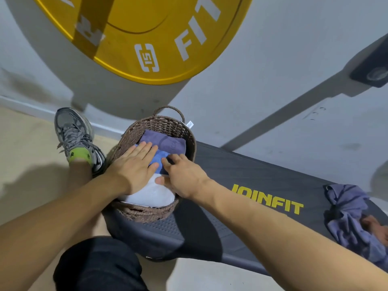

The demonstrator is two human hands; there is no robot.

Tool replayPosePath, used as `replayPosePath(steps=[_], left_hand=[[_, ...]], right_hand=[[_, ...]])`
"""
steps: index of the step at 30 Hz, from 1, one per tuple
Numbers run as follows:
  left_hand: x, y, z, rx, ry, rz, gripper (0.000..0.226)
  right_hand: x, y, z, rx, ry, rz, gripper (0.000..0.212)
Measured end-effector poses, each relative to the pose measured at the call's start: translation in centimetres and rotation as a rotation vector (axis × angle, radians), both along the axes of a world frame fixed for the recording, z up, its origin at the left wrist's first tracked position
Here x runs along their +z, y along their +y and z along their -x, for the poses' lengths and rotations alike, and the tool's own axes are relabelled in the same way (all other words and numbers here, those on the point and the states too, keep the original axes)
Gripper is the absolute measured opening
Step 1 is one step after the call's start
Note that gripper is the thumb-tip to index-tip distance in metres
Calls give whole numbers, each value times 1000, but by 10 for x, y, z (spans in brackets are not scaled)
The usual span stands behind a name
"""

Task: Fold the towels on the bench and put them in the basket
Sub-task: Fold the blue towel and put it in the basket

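A brown wicker basket [184, 131] stands on the left end of the black bench [241, 175]. Inside lie folded towels: a purple one [168, 141] at the far side, a blue one [160, 157] in the middle and a white one [151, 195] at the near side. My left hand [132, 166] presses flat on the blue and white towels with straight fingers. My right hand [182, 177] touches the blue towel's edge, its fingertips bent onto the cloth. A crumpled purple towel [346, 217] lies unfolded on the bench's right end.
A big yellow weight plate [147, 38] hangs above the basket. A grey bench strut [294, 110] runs up to the right. My left foot in a grey shoe [73, 135] stands on the floor left of the basket, with my dark-clad knee [98, 267] below it.
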State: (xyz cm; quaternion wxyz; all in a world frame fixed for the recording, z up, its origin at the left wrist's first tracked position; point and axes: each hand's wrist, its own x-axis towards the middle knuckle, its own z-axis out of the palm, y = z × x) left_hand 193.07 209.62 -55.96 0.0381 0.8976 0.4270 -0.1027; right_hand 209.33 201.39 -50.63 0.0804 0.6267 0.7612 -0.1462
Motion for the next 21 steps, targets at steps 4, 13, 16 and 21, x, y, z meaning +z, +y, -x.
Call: replayPosePath(steps=[4, 13, 16, 21], left_hand=[[6, -4, 1, -28, 27, -5, 63], [75, -37, -36, 138, -581, 195, 34], [87, -77, -84, 40, -687, 176, 19], [86, -160, -194, -180, -649, 381, 10]], right_hand=[[9, -2, 1, -55, 45, 17, 66], [49, -69, -66, -278, 510, -219, 31], [55, -119, -123, -449, 589, -184, 17], [55, -215, -233, -657, 538, -139, 1]])
